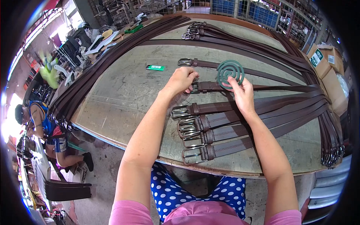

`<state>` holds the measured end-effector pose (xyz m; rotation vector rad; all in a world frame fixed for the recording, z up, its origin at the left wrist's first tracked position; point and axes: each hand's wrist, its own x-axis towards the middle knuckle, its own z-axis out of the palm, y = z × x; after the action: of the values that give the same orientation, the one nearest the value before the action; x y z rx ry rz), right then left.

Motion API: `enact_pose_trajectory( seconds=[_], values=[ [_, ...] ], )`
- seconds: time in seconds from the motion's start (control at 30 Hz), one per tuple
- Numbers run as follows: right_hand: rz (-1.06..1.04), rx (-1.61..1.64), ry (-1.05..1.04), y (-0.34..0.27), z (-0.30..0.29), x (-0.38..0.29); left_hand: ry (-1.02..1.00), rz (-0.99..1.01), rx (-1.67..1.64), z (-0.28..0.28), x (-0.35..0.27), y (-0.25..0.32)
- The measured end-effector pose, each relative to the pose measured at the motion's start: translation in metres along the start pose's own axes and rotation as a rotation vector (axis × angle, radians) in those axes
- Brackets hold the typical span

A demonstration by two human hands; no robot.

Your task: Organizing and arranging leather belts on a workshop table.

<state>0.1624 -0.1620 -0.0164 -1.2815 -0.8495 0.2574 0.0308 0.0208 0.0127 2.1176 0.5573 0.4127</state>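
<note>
My right hand pinches a green spiral mosquito coil between thumb and fingers, holding it up over the brown leather belts. My left hand is bent downward at the buckle end of one belt; whether its fingers grip anything is hidden. Just beyond, another belt lies with its metal buckle to the left. Nearer to me several belts fan out with buckles leftward. A green lighter rests on the wooden table, left of my left hand.
Long bundles of brown belts hang over the table at left and right. More buckled belts lie at the far side. Cardboard boxes stand at the right edge. A person sits left, near a spinning fan.
</note>
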Motion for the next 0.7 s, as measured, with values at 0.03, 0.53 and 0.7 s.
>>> enact_pose_trajectory(
  seconds=[0.03, 0.53, 0.7],
  values=[
    [0.026, -0.018, 0.021, 0.001, 0.0, 0.001, -0.017, -0.003, 0.003, 0.001, 0.001, -0.001],
    [0.24, -0.202, -0.128, -0.006, 0.021, 0.001, -0.076, -0.039, -0.133, -0.012, -0.002, 0.008],
    [0.145, -0.219, -0.177, -0.007, 0.022, 0.0, -0.067, -0.041, -0.066, -0.011, -0.004, 0.011]
  ],
)
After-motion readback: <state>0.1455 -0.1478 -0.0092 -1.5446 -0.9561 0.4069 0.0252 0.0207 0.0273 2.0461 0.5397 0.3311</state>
